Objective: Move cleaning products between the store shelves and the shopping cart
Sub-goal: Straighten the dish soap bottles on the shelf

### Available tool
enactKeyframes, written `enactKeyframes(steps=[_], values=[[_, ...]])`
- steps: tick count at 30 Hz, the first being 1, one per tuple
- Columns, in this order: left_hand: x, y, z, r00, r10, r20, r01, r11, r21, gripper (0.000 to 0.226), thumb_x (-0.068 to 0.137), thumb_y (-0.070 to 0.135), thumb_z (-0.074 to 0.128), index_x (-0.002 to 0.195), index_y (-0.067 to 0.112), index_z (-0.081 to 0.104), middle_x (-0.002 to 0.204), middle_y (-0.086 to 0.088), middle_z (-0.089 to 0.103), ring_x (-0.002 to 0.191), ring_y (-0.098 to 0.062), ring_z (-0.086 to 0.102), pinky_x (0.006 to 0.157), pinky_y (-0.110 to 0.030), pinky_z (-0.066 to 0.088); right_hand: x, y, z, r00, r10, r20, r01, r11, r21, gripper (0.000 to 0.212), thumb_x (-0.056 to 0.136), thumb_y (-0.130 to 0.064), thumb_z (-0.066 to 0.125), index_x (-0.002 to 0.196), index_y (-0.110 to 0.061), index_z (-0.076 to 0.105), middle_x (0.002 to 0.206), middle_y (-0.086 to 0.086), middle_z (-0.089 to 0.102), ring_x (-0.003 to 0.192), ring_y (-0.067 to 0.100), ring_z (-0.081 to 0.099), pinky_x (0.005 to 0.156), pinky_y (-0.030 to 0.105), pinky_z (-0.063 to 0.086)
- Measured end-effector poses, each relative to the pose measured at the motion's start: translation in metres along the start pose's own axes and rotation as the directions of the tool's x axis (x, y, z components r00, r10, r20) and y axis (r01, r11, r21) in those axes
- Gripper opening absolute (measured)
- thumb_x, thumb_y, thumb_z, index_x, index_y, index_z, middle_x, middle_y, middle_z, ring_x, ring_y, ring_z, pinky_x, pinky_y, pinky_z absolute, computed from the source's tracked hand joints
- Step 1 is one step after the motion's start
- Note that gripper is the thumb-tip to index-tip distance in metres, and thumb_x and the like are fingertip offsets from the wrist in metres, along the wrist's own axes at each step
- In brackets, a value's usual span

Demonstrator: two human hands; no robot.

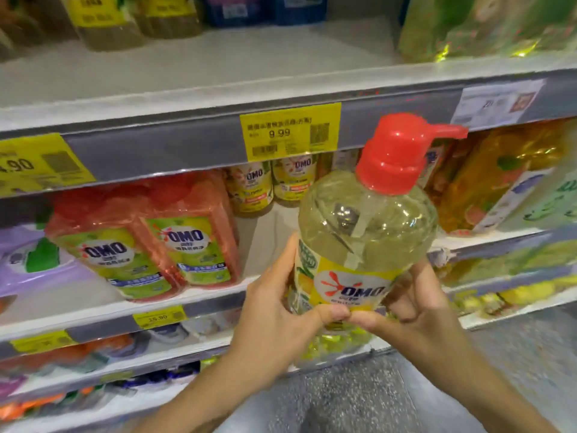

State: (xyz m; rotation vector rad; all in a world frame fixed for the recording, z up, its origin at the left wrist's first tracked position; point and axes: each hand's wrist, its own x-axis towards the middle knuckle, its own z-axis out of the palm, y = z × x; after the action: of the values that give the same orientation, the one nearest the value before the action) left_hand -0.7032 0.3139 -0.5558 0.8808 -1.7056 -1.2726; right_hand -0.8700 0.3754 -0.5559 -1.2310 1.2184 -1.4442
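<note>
The OMO bottle (362, 245), clear with pale yellow liquid and a red pump cap (396, 154), is held upright in mid-air in front of the shelves, its spout pointing right. The left hand (274, 310) wraps the bottle's lower left side and the right hand (418, 310) its lower right; the fingers of both are curled closed on the label band, and the two thumbs touch at the front.

Directly behind the bottle, the middle shelf (215, 300) has an open gap, with two small OMO bottles (271, 189) standing deep at its back. A shrink-wrapped twin pack (150, 242) borders the gap on the left; orange bottles (499, 179) border it on the right. The pump top sits level with the upper shelf edge (187, 148), beside a yellow price tag (290, 135). Grey floor (359, 398) lies open below the forearms.
</note>
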Motion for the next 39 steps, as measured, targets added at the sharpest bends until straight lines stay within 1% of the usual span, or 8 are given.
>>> enactKeyframes(steps=[4, 9, 13, 15, 23, 27, 33, 39], values=[[0.015, -0.046, 0.009, 0.998, -0.019, -0.056, 0.018, 1.000, -0.015, 0.072, 0.064, 0.029, 0.076, 0.130, 0.017, 0.051, 0.111, 0.022, 0.068, 0.103, 0.001, 0.064, 0.083, -0.012, 0.048, 0.024, 0.038, -0.013, 0.997, 0.008, 0.078, -0.003, 0.997, -0.072, 0.071, 0.064, -0.005, 0.082, 0.114, -0.047, 0.054, 0.111, -0.017, 0.068, 0.105, 0.003, 0.064, 0.082, 0.014, 0.050], [0.036, -0.084, 0.011, 0.984, 0.035, -0.174, -0.024, 0.998, 0.064, 0.052, 0.063, 0.028, 0.077, 0.109, 0.031, 0.053, 0.101, 0.028, 0.066, 0.097, 0.010, 0.060, 0.086, -0.009, 0.044, 0.061, 0.080, -0.019, 0.987, -0.085, 0.133, 0.107, 0.980, -0.168, 0.083, 0.071, -0.004, 0.079, 0.126, -0.055, 0.043, 0.127, -0.026, 0.056, 0.123, 0.001, 0.052, 0.098, 0.013, 0.041], [0.055, -0.098, 0.007, 0.970, 0.110, -0.219, -0.068, 0.979, 0.191, 0.051, 0.066, 0.032, 0.079, 0.108, 0.038, 0.051, 0.104, 0.028, 0.063, 0.102, 0.017, 0.054, 0.085, -0.006, 0.041, 0.090, 0.100, -0.020, 0.985, -0.093, 0.147, 0.115, 0.982, -0.151, 0.083, 0.068, -0.015, 0.078, 0.138, -0.023, 0.033, 0.131, -0.019, 0.053, 0.124, -0.007, 0.049, 0.096, 0.008, 0.038], [0.065, -0.103, 0.002, 0.968, 0.082, -0.237, -0.024, 0.971, 0.238, 0.051, 0.063, 0.032, 0.083, 0.102, 0.042, 0.051, 0.096, 0.035, 0.062, 0.097, 0.020, 0.055, 0.082, -0.003, 0.041, 0.103, 0.104, -0.019, 0.978, -0.109, 0.179, 0.136, 0.979, -0.149, 0.082, 0.071, -0.010, 0.074, 0.137, -0.026, 0.029, 0.135, -0.016, 0.047, 0.125, -0.008, 0.046, 0.098, 0.008, 0.037], [0.086, -0.134, -0.006, 0.957, -0.039, -0.288, 0.097, 0.977, 0.190, 0.066, 0.065, 0.042, 0.078, 0.123, 0.036, 0.048, 0.121, 0.016, 0.060, 0.114, -0.003, 0.058, 0.097, -0.025, 0.046, 0.141, 0.127, -0.020, 0.953, -0.023, 0.301, 0.088, 0.975, -0.205, 0.085, 0.080, 0.004, 0.072, 0.148, -0.014, 0.024, 0.128, -0.020, 0.056, 0.123, 0.004, 0.054, 0.097, 0.020, 0.046], [0.097, -0.129, -0.014, 0.970, -0.102, -0.220, 0.134, 0.982, 0.132, 0.069, 0.075, 0.009, 0.080, 0.129, 0.029, 0.043, 0.124, 0.005, 0.059, 0.111, 0.001, 0.058, 0.090, -0.017, 0.048, 0.149, 0.129, -0.015, 0.956, 0.028, 0.294, 0.036, 0.977, -0.209, 0.086, 0.082, 0.000, 0.073, 0.148, -0.019, 0.022, 0.123, -0.027, 0.057, 0.119, 0.001, 0.056, 0.096, 0.022, 0.047], [0.090, -0.140, -0.013, 0.948, -0.200, -0.246, 0.263, 0.930, 0.256, 0.088, 0.060, 0.069, 0.062, 0.137, 0.034, 0.036, 0.134, 0.007, 0.055, 0.122, -0.018, 0.055, 0.104, -0.040, 0.044, 0.145, 0.132, -0.013, 0.953, 0.072, 0.293, -0.014, 0.981, -0.195, 0.084, 0.084, -0.012, 0.072, 0.148, -0.027, 0.020, 0.126, -0.025, 0.056, 0.120, 0.000, 0.055, 0.097, 0.023, 0.048], [0.099, -0.144, -0.022, 0.964, -0.153, -0.216, 0.166, 0.985, 0.046, 0.084, 0.072, 0.042, 0.070, 0.143, 0.020, 0.032, 0.135, -0.001, 0.055, 0.123, -0.013, 0.054, 0.104, -0.039, 0.045, 0.162, 0.142, 0.002, 0.961, 0.065, 0.267, 0.002, 0.970, -0.243, 0.083, 0.077, -0.029, 0.075, 0.140, -0.045, 0.023, 0.131, -0.023, 0.055, 0.123, 0.002, 0.054, 0.105, 0.041, 0.047]])
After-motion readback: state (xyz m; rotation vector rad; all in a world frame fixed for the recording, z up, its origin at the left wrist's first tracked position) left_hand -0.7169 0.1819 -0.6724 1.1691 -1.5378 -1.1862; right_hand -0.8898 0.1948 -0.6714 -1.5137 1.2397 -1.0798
